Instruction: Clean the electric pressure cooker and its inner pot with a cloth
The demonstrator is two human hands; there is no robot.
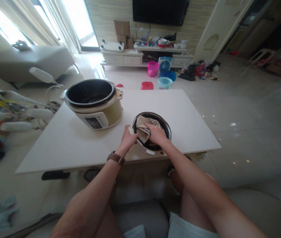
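Observation:
A round, dark-lined piece with a silver rim point(169, 127), which looks like an upturned cooker lid, is at the near edge of the white table. My left hand point(128, 138) grips its left side, beside a white handle. Inside the rim, my right hand point(156, 135) is closed on a beige patterned cloth point(142, 123) pressed against the dark surface. The cloth is bunched, and part of it lies hidden under my fingers. To the left stands a large electric pressure cooker point(117, 114), open at the top, with a dark inner pot point(91, 92).
The white table point(180, 105) spans the space before my knees. Beyond it on the floor are a red stool point(147, 86), a light blue basket point(165, 82) and a pink bin point(152, 69). White-armed equipment point(40, 114) is at the table's left.

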